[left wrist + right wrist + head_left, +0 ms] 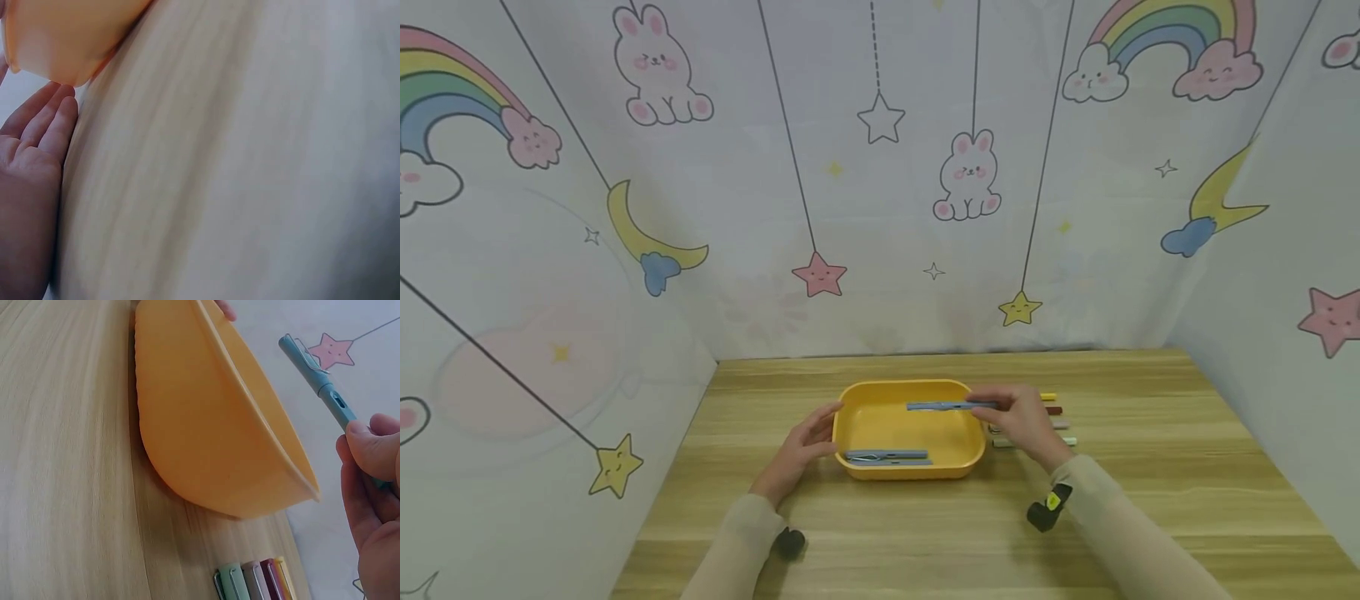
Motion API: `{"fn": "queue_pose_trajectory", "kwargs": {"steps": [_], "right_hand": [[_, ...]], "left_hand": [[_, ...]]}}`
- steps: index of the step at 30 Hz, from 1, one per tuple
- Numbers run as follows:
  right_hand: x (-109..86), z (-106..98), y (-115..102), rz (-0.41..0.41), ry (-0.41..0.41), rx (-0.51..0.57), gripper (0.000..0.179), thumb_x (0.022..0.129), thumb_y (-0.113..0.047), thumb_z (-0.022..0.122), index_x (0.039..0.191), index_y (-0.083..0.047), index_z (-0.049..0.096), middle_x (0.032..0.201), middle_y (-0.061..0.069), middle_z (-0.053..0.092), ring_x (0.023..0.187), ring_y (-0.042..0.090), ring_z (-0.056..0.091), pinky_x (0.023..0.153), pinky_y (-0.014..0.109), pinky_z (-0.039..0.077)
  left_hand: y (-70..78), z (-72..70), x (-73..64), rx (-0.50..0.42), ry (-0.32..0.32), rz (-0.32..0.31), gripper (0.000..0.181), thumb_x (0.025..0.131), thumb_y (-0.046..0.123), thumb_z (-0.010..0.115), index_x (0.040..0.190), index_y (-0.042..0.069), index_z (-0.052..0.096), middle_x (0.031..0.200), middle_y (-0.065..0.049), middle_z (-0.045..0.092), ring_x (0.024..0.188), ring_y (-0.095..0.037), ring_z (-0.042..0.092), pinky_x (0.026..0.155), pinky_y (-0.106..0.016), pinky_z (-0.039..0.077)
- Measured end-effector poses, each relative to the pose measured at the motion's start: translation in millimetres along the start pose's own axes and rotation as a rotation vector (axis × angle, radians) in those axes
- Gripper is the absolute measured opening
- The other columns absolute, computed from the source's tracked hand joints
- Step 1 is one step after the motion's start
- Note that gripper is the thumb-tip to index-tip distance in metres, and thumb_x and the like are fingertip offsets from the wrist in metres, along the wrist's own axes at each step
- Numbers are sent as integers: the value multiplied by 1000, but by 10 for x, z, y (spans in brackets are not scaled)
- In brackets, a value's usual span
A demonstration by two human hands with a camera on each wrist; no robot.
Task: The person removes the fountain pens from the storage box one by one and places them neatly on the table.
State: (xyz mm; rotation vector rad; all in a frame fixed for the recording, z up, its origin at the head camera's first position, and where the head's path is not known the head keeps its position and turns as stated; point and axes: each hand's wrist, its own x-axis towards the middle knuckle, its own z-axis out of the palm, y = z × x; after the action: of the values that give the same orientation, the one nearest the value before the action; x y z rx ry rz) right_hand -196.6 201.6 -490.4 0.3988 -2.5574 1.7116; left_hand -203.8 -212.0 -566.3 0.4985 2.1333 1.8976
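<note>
My right hand (1017, 419) pinches a blue-grey capped pen (942, 406) by one end and holds it above the right part of a yellow plastic basin (910, 473). In the right wrist view the pen (322, 384) shows a wire clip on its cap and a small slot in the barrel, with the thumb and fingers (369, 469) around its rear end. Two blue-grey pens (887, 455) lie side by side inside the basin along its near wall. At the basin's left end, my left hand (797, 450) rests with extended fingers against the outer wall.
Right of the basin, several pens lie in a row on the wooden table (880, 550), among them a yellow pen (284, 578), a dark red pen (270, 579) and a pale green pen (234, 582). Printed cloth walls (887, 317) stand behind and at both sides.
</note>
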Motion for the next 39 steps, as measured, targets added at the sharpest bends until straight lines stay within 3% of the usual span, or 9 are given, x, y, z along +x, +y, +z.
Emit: {"fn": "queue_pose_trajectory", "kwargs": {"steps": [10, 15, 21, 29, 35, 39], "right_hand": [[-79, -147, 59, 9, 46, 46, 27, 90, -6, 82, 116, 1, 79, 109, 14, 80, 91, 16, 77, 81, 43, 64], [-136, -239, 117, -37, 63, 53, 24, 90, -2, 80, 115, 0, 79, 108, 15, 80, 91, 15, 78, 79, 35, 64], [-225, -378, 201, -53, 93, 45, 25, 92, -3, 80, 116, 1, 78, 107, 17, 79, 90, 16, 78, 76, 38, 64], [-354, -530, 344, -26, 130, -19, 23, 93, -6, 79, 116, -1, 79, 107, 15, 79, 83, 26, 77, 72, 39, 64], [-449, -598, 388, -43, 180, -61, 21, 92, -10, 82, 113, -8, 82, 108, 11, 80, 84, 8, 73, 68, 29, 60], [-529, -663, 449, -47, 199, -67, 21, 92, -9, 82, 112, -8, 82, 105, 10, 80, 69, 3, 63, 55, 26, 51]], "left_hand": [[20, 2, -8, 8, 2, 0, 66, 100, 13, 69, 160, 18, 43, 165, -17, 41, 151, -36, 41, 120, -36, 37], [14, 11, -1, 6, 4, 4, 66, 100, 9, 68, 161, 17, 43, 165, -17, 41, 150, -37, 42, 120, -36, 37], [5, 8, 2, 2, -6, 17, 66, 100, 9, 67, 161, 15, 42, 165, -19, 39, 151, -39, 40, 122, -43, 34], [3, -5, -17, 7, 16, -2, 65, 100, 9, 68, 160, 16, 43, 165, -17, 41, 151, -36, 41, 120, -34, 37], [25, 0, -14, 7, 11, -5, 66, 100, 9, 68, 160, 17, 43, 165, -17, 41, 151, -36, 41, 121, -39, 36], [24, 8, -7, -3, 6, -2, 65, 100, 7, 67, 160, 17, 43, 165, -17, 40, 151, -37, 41, 122, -43, 34]]}}
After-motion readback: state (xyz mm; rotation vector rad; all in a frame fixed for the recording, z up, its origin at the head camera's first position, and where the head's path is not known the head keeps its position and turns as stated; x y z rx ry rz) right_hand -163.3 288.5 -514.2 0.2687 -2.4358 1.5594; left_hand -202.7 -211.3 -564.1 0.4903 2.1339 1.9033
